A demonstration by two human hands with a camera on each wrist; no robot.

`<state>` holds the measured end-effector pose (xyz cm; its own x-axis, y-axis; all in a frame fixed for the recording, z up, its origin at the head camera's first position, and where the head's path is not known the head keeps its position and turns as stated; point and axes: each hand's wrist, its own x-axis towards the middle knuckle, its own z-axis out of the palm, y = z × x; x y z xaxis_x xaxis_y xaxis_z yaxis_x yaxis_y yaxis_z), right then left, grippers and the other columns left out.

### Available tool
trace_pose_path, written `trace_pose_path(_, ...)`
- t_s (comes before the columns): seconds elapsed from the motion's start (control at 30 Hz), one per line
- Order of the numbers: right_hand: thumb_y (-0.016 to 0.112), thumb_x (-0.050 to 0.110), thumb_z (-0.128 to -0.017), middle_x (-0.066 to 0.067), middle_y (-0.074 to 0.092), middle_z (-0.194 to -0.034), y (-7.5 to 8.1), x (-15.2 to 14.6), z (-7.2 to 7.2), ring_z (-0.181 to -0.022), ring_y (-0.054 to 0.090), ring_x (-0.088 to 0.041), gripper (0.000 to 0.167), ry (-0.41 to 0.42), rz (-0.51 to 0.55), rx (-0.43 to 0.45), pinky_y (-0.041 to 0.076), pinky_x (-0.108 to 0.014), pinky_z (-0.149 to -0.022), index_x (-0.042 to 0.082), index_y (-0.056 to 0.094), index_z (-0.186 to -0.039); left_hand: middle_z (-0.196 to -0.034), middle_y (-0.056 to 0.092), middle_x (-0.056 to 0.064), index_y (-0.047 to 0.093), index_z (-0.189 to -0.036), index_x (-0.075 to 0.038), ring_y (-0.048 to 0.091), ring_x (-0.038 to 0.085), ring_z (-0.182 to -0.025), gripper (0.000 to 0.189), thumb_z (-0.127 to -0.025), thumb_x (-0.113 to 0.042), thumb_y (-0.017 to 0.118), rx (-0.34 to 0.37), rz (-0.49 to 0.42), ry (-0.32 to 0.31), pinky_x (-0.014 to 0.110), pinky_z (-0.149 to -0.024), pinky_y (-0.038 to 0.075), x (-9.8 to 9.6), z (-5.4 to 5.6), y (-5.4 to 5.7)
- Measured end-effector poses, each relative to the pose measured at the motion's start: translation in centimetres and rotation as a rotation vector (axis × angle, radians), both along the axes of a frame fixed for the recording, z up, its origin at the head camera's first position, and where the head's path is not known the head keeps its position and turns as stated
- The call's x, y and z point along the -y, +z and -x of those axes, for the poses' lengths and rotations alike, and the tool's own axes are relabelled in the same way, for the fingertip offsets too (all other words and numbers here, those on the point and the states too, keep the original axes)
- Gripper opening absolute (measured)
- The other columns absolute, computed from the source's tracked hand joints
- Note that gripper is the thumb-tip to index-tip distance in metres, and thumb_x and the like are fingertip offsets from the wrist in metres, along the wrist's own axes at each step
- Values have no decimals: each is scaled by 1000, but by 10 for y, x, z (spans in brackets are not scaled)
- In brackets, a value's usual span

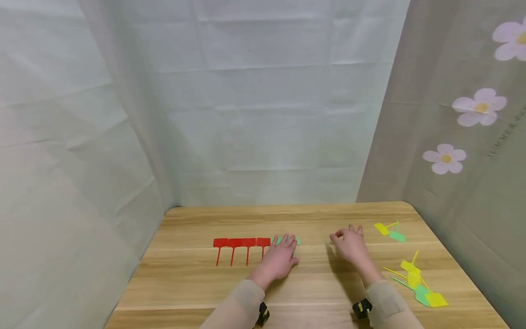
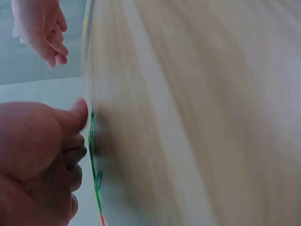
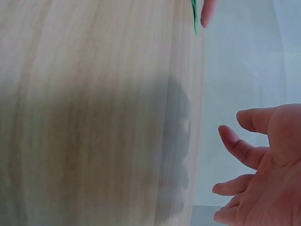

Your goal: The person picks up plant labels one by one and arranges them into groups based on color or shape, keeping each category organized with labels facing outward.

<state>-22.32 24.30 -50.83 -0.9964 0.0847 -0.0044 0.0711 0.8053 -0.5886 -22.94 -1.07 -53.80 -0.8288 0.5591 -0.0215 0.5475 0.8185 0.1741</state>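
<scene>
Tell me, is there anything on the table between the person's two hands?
No. In the head view, only bare wood of the table lies between the left hand, which rests on a green tag, and the right hand.

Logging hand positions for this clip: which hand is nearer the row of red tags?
Left. The left hand lies flat beside the row of red tags, at its right end; the right hand hovers farther right.
</scene>
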Motion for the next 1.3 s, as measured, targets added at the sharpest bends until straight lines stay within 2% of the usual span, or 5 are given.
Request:
trace_pose_path(0.23, 57, 30, -109, -53, 23, -156, 0, 3, -1, -149, 1, -73, 37, 4, -2, 4, 16, -81, -117, -3, 73, -115, -169, 43, 4, 48, -161, -7, 31, 27, -160, 64, -108, -40, 62, 0, 73, 22, 52, -129, 24, -4, -2, -1)
trace_pose_path(0.53, 58, 28, -109, -52, 27, -155, 1, 3, -4, -148, 2, -74, 34, 18, -8, -3, 17, -81, -117, -2, 74, -111, -171, 39, 2, 45, -164, -10, 27, 25, -161, 65, -109, -42, 61, 23, 115, 42, 51, -130, 23, -7, 0, -2)
trace_pose_path(0.7, 59, 25, -108, -52, 28, -155, -1, -6, -11, -148, 3, -75, 30, 37, -8, 10, 18, -84, -115, -2, 73, -111, -171, 38, 2, 44, -164, -10, 27, 25, -161, 65, -109, -42, 60, 31, 126, 46, 49, -130, 23, -8, -1, 1)
trace_pose_path(1.0, 66, 19, -106, -55, 33, -150, 5, -52, -34, -143, 10, -79, 27, 100, -71, 9, 27, -87, -108, -4, 72, -118, -172, 38, 3, 44, -164, -10, 27, 26, -161, 65, -109, -40, 61, 56, 114, 66, 50, -131, 21, -11, -3, 7)
trace_pose_path(1.3, 80, 27, -97, -53, 42, -143, 6, -144, -87, -131, 21, -85, 38, 99, -173, 44, 32, -92, -93, -3, 73, -119, -171, 38, 4, 44, -164, -9, 28, 25, -161, 65, -109, -40, 61, 71, 113, 73, 50, -130, 22, -13, -4, 11)
